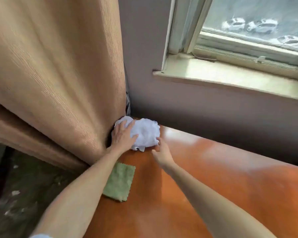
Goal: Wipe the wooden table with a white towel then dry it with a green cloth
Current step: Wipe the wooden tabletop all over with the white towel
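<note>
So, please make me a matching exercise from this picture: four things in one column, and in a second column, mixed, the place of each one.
Things:
1. crumpled white towel
2. flat green cloth
3. tan ribbed curtain
4. pale window sill

Places:
A. hanging at the table's left edge
B. on the wall above the orange wooden table
C. under the left hand, in the far corner
D. lying alone beside the left forearm

Pairs: 1-C, 2-D, 3-A, 4-B

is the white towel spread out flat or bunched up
Bunched up: the white towel sits in a rumpled heap under the left hand.
</note>
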`<state>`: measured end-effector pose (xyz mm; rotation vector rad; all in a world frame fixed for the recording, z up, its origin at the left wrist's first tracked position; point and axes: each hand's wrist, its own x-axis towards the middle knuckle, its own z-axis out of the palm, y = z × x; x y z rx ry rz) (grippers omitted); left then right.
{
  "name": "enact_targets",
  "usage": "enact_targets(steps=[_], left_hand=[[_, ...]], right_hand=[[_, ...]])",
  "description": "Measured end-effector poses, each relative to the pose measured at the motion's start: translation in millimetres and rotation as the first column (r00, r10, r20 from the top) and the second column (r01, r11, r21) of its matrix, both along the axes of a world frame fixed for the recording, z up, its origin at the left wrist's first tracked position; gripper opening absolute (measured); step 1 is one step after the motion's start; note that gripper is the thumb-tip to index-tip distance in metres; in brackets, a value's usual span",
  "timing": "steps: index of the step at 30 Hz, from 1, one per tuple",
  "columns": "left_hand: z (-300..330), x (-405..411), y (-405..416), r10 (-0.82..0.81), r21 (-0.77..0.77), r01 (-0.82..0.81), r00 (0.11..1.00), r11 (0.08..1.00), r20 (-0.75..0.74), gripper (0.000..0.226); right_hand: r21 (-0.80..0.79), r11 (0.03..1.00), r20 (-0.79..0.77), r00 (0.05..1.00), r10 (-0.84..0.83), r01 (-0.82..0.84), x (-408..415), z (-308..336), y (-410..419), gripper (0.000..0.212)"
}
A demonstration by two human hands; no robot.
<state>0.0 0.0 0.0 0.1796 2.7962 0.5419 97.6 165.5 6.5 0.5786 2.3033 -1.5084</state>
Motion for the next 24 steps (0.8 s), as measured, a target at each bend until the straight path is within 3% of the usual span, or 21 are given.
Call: enact_targets(steps=[3,7,10,16,20,24], left_hand=[[-12.2,-23.4,9.0,-0.23,-0.148,0.217,0.97,0.965,-0.081,0.063],[-31.1,-34.4,11.3,-0.301,-0.169,0.28,0.947,0.945,-0.113,0.067],[-45.5,-33.1,11.2,-0.175,-0.132,0.151,0.966,0.98,-0.192,0.073],[-59.1,11.0,56.3,0.167,-0.15,-0.204,0.959,0.967,-0.228,0.057],[-55.3,48.1,93.6,0.239,-0.144,-0.264,0.956,0.954,-0.172,0.058],[-52.4,87.2,119.9,0.213,-0.114,-0.231,0.965,0.966,-0.151,0.066]], right_hand=[[0.283,0.952,-0.077,0.986,0.145,-0.118,-27.3,-7.0,5.8,0.064],[0.629,0.727,-0.118,0.89,0.441,-0.277,-59.7,-22.1,18.4,0.062],[0.594,0.68,-0.052,0.822,0.567,-0.431,-80.9,-31.2,20.3,0.066],[0.487,0.764,-0.147,0.823,0.549,-0.423,-90.8,-36.6,33.4,0.064],[0.425,0.812,-0.233,0.818,0.526,-0.401,-62.6,-40.3,62.1,0.057],[0.421,0.814,-0.21,0.83,0.517,-0.4,-27.5,-40.4,92.4,0.058]])
